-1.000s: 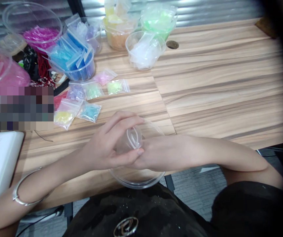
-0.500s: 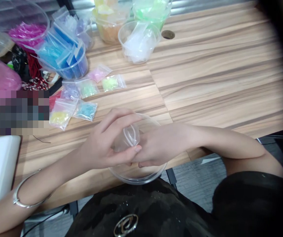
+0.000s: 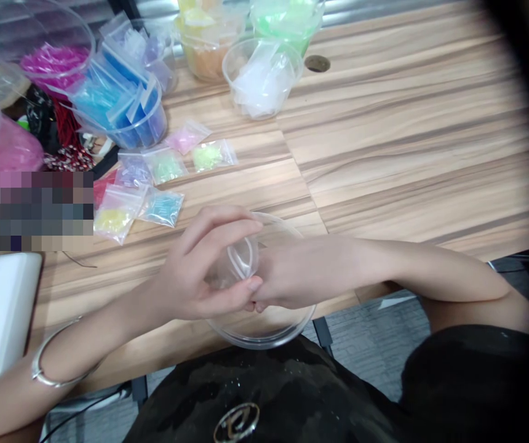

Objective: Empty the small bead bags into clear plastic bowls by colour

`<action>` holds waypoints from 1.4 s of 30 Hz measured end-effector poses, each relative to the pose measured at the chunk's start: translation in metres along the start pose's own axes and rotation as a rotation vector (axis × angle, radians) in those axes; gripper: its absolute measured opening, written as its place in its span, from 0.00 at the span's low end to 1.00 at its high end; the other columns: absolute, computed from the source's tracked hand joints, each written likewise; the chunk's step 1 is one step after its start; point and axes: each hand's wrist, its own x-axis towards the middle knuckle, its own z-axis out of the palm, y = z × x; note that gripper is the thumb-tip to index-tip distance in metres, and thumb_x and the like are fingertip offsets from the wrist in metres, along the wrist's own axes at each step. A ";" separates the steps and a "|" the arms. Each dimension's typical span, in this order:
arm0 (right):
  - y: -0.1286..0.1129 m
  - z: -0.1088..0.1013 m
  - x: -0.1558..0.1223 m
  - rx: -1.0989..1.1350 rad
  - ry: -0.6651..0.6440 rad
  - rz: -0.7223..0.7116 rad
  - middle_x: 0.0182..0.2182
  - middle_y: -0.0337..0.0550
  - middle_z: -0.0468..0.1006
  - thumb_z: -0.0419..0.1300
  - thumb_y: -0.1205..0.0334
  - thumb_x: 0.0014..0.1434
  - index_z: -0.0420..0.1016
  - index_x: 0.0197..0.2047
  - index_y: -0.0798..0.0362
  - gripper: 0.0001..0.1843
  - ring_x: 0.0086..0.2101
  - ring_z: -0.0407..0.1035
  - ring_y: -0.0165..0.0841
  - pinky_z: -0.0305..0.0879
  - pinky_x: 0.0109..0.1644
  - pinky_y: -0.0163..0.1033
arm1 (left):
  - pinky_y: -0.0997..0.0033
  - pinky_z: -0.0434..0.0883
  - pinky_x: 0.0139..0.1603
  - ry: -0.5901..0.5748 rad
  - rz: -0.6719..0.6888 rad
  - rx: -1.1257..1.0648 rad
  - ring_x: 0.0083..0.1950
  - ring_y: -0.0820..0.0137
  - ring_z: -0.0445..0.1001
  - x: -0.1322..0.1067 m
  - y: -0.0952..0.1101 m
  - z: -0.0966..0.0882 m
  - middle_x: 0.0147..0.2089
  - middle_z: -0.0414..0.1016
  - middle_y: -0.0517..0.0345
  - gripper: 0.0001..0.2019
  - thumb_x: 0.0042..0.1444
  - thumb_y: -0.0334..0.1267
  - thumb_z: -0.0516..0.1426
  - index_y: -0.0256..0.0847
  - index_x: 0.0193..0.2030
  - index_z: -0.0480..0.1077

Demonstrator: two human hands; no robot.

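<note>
My left hand (image 3: pixel 204 264) curls its fingers and thumb around a small clear plastic bag (image 3: pixel 242 255), whose pale curved edge looks like an opened zip mouth. Against that mouth, my right hand (image 3: pixel 287 271) is turned with its back up and its fingers bent under. Most of the right fingers are hidden, and so is anything in them. Both hands are above a large round clear plastic bowl (image 3: pixel 264 341) near the table's front edge.
Several small zip bags of coloured bits, such as a blue one (image 3: pixel 163 207), lie left of centre. Behind them stand clear tubs of bags, including a blue-filled tub (image 3: pixel 147 132) and a white-filled one (image 3: pixel 262 92). A white device (image 3: pixel 1 314) sits at left.
The right fingers have drawn in slightly at the bag's mouth. The bag has tilted a little in my left hand. The whole view has shifted slightly.
</note>
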 end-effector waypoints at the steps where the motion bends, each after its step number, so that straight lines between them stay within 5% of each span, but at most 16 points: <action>1: 0.000 0.000 0.001 0.011 0.009 -0.007 0.35 0.42 0.77 0.58 0.79 0.60 0.76 0.34 0.58 0.09 0.36 0.69 0.30 0.63 0.40 0.34 | 0.58 0.76 0.53 0.038 -0.014 -0.035 0.53 0.60 0.74 -0.002 -0.001 0.001 0.51 0.73 0.43 0.24 0.55 0.40 0.63 0.33 0.57 0.68; 7: 0.001 -0.004 0.008 0.164 0.098 -0.067 0.32 0.43 0.78 0.58 0.75 0.63 0.75 0.31 0.60 0.09 0.35 0.72 0.30 0.65 0.42 0.34 | 0.57 0.77 0.52 0.173 -0.053 -0.169 0.53 0.59 0.75 -0.010 -0.005 0.004 0.53 0.71 0.47 0.29 0.53 0.40 0.64 0.39 0.61 0.66; 14: -0.006 -0.014 -0.006 0.000 0.184 -0.073 0.38 0.43 0.77 0.55 0.73 0.66 0.75 0.39 0.58 0.08 0.39 0.70 0.32 0.64 0.43 0.37 | 0.56 0.79 0.46 0.236 -0.023 -0.238 0.48 0.59 0.77 -0.009 -0.010 0.004 0.51 0.73 0.44 0.30 0.52 0.42 0.66 0.35 0.61 0.67; 18: -0.020 -0.031 -0.025 -0.087 0.202 0.039 0.38 0.41 0.75 0.51 0.72 0.69 0.72 0.41 0.54 0.10 0.38 0.69 0.31 0.63 0.41 0.35 | 0.58 0.78 0.48 0.242 0.000 -0.224 0.50 0.60 0.75 -0.012 -0.013 0.003 0.53 0.73 0.46 0.35 0.48 0.42 0.68 0.35 0.62 0.66; 22: -0.037 -0.046 -0.042 -0.134 0.403 0.203 0.35 0.37 0.76 0.52 0.67 0.69 0.71 0.42 0.48 0.08 0.32 0.69 0.30 0.63 0.35 0.35 | 0.62 0.76 0.54 0.202 0.074 -0.176 0.55 0.61 0.73 -0.013 -0.011 0.004 0.55 0.71 0.45 0.38 0.49 0.43 0.68 0.32 0.65 0.63; 26: -0.048 -0.048 -0.047 -0.094 0.532 0.194 0.38 0.38 0.78 0.54 0.64 0.69 0.73 0.42 0.46 0.07 0.35 0.72 0.31 0.68 0.38 0.34 | 0.64 0.79 0.53 0.231 0.108 -0.200 0.56 0.62 0.73 -0.011 -0.005 0.007 0.56 0.72 0.44 0.38 0.50 0.40 0.69 0.32 0.66 0.62; 33: -0.048 -0.038 -0.045 -0.144 0.581 0.083 0.47 0.40 0.76 0.55 0.67 0.69 0.75 0.50 0.48 0.10 0.44 0.73 0.31 0.70 0.47 0.30 | 0.66 0.82 0.50 0.260 0.166 -0.102 0.56 0.63 0.74 -0.009 -0.005 0.008 0.58 0.72 0.46 0.44 0.46 0.45 0.71 0.36 0.68 0.59; 37: -0.049 -0.040 -0.046 -0.144 0.549 0.070 0.50 0.44 0.75 0.52 0.67 0.70 0.73 0.54 0.51 0.14 0.48 0.72 0.31 0.69 0.51 0.31 | 0.61 0.82 0.50 0.249 0.082 -0.108 0.54 0.61 0.76 -0.008 0.000 0.008 0.56 0.72 0.48 0.38 0.53 0.46 0.67 0.40 0.68 0.58; 42: -0.052 -0.042 -0.045 -0.074 0.538 0.114 0.48 0.39 0.77 0.51 0.70 0.69 0.70 0.58 0.45 0.19 0.42 0.74 0.28 0.69 0.42 0.30 | 0.59 0.83 0.46 0.239 0.088 -0.086 0.53 0.61 0.77 -0.007 0.002 0.009 0.54 0.73 0.48 0.35 0.57 0.46 0.64 0.43 0.69 0.57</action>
